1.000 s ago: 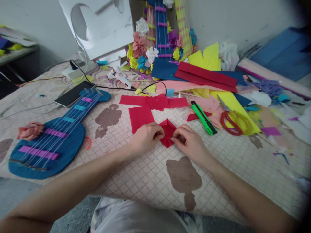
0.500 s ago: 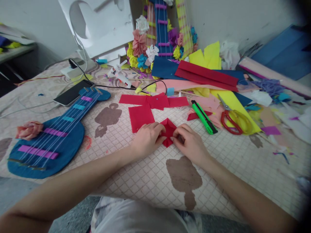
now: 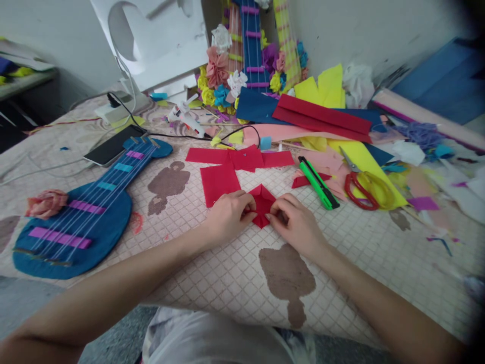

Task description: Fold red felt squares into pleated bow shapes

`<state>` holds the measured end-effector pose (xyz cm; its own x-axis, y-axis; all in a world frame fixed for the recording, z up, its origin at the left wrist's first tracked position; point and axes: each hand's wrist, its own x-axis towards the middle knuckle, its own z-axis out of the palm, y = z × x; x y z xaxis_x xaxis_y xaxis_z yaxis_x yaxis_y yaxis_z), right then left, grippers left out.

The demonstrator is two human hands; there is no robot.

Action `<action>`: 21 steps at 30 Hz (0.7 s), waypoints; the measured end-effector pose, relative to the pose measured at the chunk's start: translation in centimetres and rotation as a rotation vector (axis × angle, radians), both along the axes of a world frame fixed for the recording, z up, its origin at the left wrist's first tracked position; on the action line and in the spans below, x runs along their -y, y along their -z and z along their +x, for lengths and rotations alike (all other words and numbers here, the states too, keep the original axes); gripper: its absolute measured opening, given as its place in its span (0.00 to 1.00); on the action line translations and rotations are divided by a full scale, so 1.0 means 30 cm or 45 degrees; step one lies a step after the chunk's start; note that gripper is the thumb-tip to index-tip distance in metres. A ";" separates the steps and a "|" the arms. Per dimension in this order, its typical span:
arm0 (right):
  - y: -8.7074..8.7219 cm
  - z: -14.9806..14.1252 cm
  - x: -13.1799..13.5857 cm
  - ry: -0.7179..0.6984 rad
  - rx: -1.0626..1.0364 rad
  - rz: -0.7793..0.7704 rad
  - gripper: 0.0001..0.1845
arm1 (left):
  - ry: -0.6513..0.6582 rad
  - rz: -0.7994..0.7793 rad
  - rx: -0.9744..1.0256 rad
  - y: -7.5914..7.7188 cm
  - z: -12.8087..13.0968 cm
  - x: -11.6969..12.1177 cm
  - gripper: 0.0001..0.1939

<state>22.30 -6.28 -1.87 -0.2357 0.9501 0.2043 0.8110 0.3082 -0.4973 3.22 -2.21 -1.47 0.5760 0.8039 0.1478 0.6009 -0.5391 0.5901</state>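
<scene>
A small red paper square (image 3: pixel 262 202), with creases across it and corners folded in, lies on the patterned tablecloth before me. My left hand (image 3: pixel 232 215) pinches its left corner between thumb and fingers. On the opposite side, my right hand (image 3: pixel 293 222) has closed its fingertips on the right corner. Just beyond my left hand rests a flat red square (image 3: pixel 220 183), and red strips (image 3: pixel 206 155) lie behind it. Whether the sheet is paper or a paper-like cloth, I cannot tell exactly.
A green utility knife (image 3: pixel 319 183) and red-and-yellow scissors (image 3: pixel 361 191) lie to the right. At left is a blue paper guitar (image 3: pixel 87 212) with a pink flower. Behind are a glue gun (image 3: pixel 187 121), a black phone (image 3: pixel 113 145), cords and a stack of coloured sheets (image 3: pixel 322 117).
My left hand has shifted very slightly off the folded square's middle, showing a little more of it. The right hand stays almost still.
</scene>
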 end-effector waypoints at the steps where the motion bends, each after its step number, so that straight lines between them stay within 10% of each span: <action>1: 0.001 -0.001 0.000 0.007 0.004 -0.003 0.05 | -0.010 -0.001 -0.003 -0.001 0.002 0.001 0.01; 21: 0.003 -0.008 0.000 0.024 0.039 0.016 0.05 | -0.070 -0.015 0.044 -0.004 0.010 0.007 0.03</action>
<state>22.07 -6.28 -1.98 -0.2243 0.9517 0.2096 0.8314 0.2990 -0.4683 3.53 -2.41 -1.36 0.5254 0.8362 0.1575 0.6087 -0.4987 0.6171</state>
